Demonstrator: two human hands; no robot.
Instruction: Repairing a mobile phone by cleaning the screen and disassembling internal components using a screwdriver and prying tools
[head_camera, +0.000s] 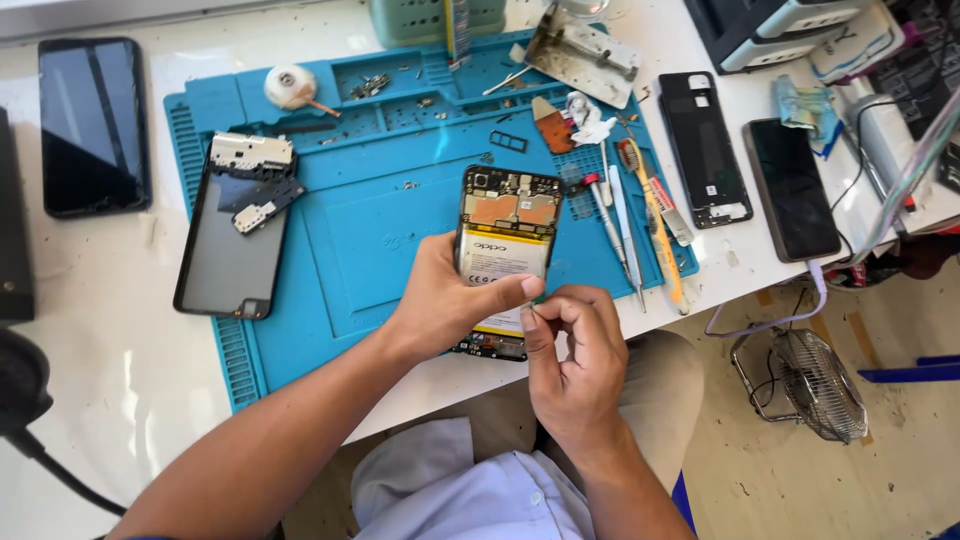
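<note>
White battery label (503, 262); dark phone screen (93, 125) far left.

Opened smartphone with back cover off (505, 225): black frame, white rectangular battery in the middle, copper-coloured shielding and a small camera lens at the top end. Held upright-tilted above the near edge of the blue mat, open side up. Small green pull tab (538, 298) shows at its lower right edge.
</note>
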